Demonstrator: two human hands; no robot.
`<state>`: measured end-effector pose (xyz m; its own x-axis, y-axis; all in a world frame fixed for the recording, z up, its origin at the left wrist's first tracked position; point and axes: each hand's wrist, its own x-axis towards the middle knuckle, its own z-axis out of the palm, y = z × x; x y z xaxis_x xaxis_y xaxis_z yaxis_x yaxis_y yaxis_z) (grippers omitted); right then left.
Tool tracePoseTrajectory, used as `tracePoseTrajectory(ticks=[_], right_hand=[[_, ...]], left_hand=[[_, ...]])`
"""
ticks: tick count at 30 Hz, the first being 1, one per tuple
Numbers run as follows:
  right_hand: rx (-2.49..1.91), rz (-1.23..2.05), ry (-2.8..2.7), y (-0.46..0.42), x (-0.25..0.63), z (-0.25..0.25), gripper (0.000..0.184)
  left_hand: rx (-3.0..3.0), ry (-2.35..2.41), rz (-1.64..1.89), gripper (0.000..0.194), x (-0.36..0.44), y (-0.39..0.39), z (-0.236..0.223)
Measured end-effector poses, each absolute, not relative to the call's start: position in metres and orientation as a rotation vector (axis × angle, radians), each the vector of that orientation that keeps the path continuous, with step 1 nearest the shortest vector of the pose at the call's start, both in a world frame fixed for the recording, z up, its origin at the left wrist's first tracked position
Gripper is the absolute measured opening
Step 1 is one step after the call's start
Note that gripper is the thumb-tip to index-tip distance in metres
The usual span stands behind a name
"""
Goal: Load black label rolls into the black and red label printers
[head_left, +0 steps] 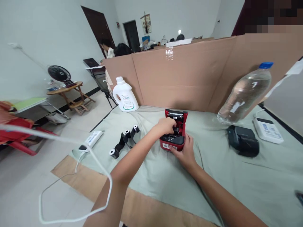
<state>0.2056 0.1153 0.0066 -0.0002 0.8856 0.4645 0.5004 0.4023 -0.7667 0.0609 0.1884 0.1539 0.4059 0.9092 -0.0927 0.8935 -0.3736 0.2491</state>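
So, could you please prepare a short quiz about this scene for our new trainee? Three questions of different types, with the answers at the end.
1. True or false: the left hand reaches into the open red device.
2. Choose one: what colour is the cap of the large clear bottle?
a) red
b) blue
c) white
3. Short answer: where is the right hand?

Key:
1. True.
2. b) blue.
3. Against the near right side of the red device.

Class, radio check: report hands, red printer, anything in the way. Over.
Left hand inside red printer, right hand holding its side. Printer lid open. White cable crosses foreground, clear of printer.
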Motion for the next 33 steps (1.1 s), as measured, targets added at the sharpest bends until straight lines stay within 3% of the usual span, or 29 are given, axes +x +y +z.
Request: tracePoseTrajectory(ticks=[4,9,11,14,17,21,28,33], right_hand=[[-1.239,0.486,-1.655,0.115,0.206,0.007,0.098],[-1.249,0.49,-1.653,0.115,0.204,0.007,0.102],[-1.255,0.493,-1.647,0.115,0.203,0.007,0.103],[-1.253,0.511,-1.636,0.115,0.202,0.008,0.102],[-1.262,0.518,-1.641,0.115,0.202,0.008,0.102],[-1.26,0.512,-1.657,0.116,0.203,0.008,0.101],[-1.243,0.542,-1.657,0.114,0.204,0.011,0.1],[-1.249,0.541,-1.654,0.114,0.204,0.014,0.1]], left_hand=[[2.07,1.643,0.821,0.025,-0.019,0.157,0.162],[1.362,2.164,1.451,0.04,-0.149,0.152,0.141],[1.186,2.366,1.399,0.043,-0.189,0.155,0.124],[1.092,2.616,1.037,0.045,-0.221,0.155,0.095],[1.078,2.727,0.714,0.042,-0.226,0.148,0.069],[1.103,2.731,0.57,0.041,-0.227,0.143,0.053],[1.108,2.62,0.677,0.062,-0.246,0.131,0.08],[1.389,2.607,0.725,0.038,-0.235,0.101,0.105]])
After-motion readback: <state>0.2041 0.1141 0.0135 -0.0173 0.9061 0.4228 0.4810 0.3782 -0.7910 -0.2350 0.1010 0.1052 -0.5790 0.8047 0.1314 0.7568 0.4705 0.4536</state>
